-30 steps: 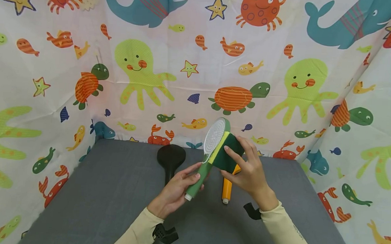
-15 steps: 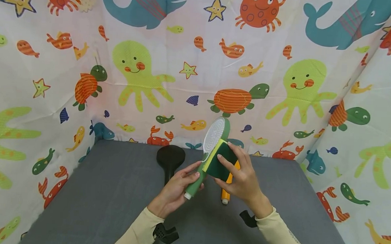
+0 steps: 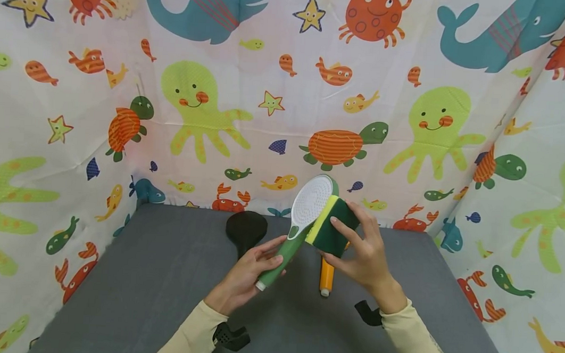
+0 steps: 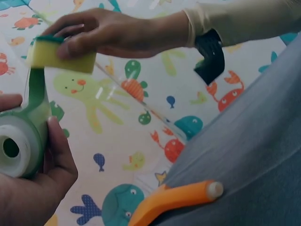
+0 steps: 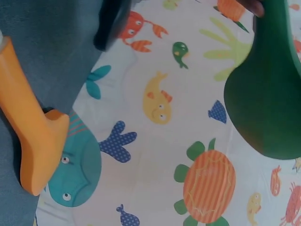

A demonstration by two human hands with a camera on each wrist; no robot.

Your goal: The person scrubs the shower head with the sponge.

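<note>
Fingers, right hand (image 3: 362, 255): thumb and fingers pinch one sponge (image 3: 331, 227), yellow layer toward the green head, dark green layer under the fingertips. The left wrist view shows the same grip from below, fingers curled over the sponge's top edge.

Fingers, left hand (image 3: 246, 273): curled round the handle of one green shower head (image 3: 304, 220), thumb along the shaft near its lower end. The left wrist view shows the open end of the handle cupped in the palm.

Green shower head: held tilted, white spray face turned up and left, handle slanting down to the left hand. The sponge lies against its right edge, touching it just below the face.

Count of shower heads: three. One green, held above the table (image 3: 138, 275). One black (image 3: 246, 230), lying on the table left of the green one, near the far edge. One orange (image 3: 327, 275), lying on the table just right of the green one's handle, partly hidden by the right hand.

Count of sponges: one.

Hands: two, both raised above the table, close together, forearms in cream sleeves (image 3: 417, 343) converging from the near edge. A dark strap sits at each wrist.

Backdrop: one sea-animal printed cloth (image 3: 195, 97), behind and on both sides of the table.
</note>
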